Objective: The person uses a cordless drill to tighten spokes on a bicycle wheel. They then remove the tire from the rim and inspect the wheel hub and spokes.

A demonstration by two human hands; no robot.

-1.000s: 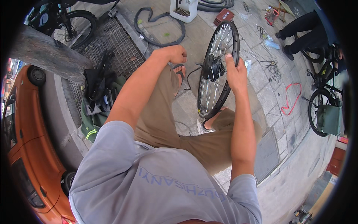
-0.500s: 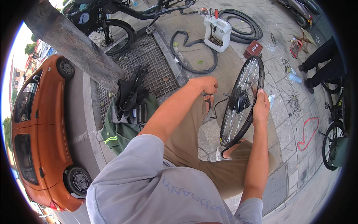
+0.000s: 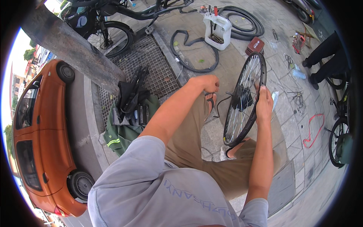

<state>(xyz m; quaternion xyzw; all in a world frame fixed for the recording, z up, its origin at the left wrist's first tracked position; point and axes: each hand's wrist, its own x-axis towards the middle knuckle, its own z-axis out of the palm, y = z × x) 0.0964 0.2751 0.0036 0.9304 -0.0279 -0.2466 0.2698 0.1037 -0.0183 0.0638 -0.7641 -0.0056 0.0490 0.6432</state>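
A bicycle wheel (image 3: 232, 133) with a black rim, silver spokes and a thick black hub (image 3: 242, 99) stands tilted in front of my knees. My right hand (image 3: 264, 105) is closed round the rim on its right side, thumb uppermost. A black cable (image 3: 219, 108) comes off the hub's left side and curls downward. My left hand (image 3: 207, 83) is a loose fist above my left knee, apart from the wheel. The inside of that fist is hidden, so I cannot make out anything in it. The wheel's lower end is beside my right sandalled foot (image 3: 235, 150).
Beyond the wheel are a cut white jug of tools (image 3: 226, 39), a dark red box (image 3: 255, 45), coiled tyres (image 3: 261, 32) and an inner tube (image 3: 202, 70). A dark bag (image 3: 130, 96) lies left by a tree trunk (image 3: 75, 51). Another person's legs (image 3: 325, 56) stand at right.
The whole view has shifted slightly. The wheel's top leans a little further away. Both hands keep their closed shapes, the right one still on the rim.
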